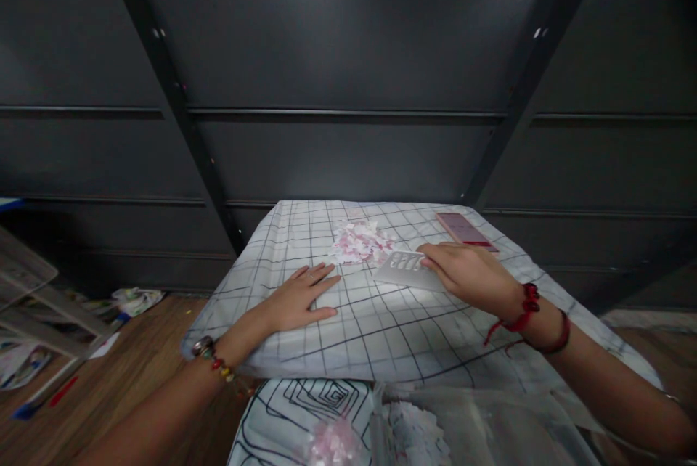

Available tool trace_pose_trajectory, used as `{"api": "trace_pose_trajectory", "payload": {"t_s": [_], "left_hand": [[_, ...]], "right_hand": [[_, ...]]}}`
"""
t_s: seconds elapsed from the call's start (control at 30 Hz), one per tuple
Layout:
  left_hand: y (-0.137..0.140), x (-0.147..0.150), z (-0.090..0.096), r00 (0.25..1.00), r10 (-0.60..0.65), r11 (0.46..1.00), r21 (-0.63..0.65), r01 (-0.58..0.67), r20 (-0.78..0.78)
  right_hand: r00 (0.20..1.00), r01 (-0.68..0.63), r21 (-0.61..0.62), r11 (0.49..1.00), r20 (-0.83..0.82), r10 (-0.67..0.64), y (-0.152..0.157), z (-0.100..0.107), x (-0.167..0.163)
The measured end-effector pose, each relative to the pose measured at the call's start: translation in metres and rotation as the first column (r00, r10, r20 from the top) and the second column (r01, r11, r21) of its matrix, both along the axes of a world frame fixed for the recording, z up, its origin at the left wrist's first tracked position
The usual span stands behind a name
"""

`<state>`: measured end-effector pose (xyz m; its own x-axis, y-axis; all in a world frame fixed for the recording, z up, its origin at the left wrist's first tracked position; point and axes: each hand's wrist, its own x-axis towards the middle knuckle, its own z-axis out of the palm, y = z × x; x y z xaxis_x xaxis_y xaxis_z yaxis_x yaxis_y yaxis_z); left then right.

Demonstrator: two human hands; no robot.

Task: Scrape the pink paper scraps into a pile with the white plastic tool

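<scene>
My left hand (305,297) lies flat on the white checked tablecloth (348,335), its fingers spread and nothing in them. In my right hand (473,274) is a thin white scraper (403,271) with cut-out slots along its upper part; my fingers close around its right end. The scraper's left end is beside a loose heap of small white and pink paper scraps (360,241), and I cannot tell whether it touches them. That heap sits beyond my left fingertips, near the middle of the cloth.
A pink phone-like slab (460,226) lies behind my right hand. Nearest me are a clear plastic container (490,422) with white scraps (417,433) and a pink bundle (335,443) on patterned fabric (277,415). Dark panels (348,154) stand behind the table; a frame (33,277) is left.
</scene>
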<state>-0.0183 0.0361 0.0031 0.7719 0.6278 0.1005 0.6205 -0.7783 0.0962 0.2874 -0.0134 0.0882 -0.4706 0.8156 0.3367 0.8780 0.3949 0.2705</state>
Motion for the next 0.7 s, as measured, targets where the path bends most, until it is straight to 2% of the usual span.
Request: {"api": "trace_pose_trajectory", "payload": {"t_s": [0.17, 0.37, 0.53, 0.7], "left_hand": [[-0.001, 0.000, 0.002, 0.999, 0.011, 1.000, -0.001, -0.011, -0.035], [-0.002, 0.002, 0.006, 0.999, 0.015, 1.000, -0.015, -0.016, -0.052], [0.000, 0.000, 0.002, 1.000, 0.003, 1.000, -0.015, -0.002, 0.008], [0.000, 0.000, 0.001, 1.000, 0.005, 1.000, -0.014, -0.005, 0.003]], "right_hand": [[0.996, 0.066, 0.124, 0.990, 0.057, -0.073, 0.013, 0.008, 0.006], [0.992, 0.018, 0.092, 0.996, 0.121, -0.029, 0.020, 0.008, 0.003], [0.992, -0.022, 0.081, 0.996, 0.128, 0.012, 0.016, 0.011, 0.002], [0.989, 0.019, 0.119, 0.993, 0.144, -0.036, 0.016, 0.014, -0.001]]}}
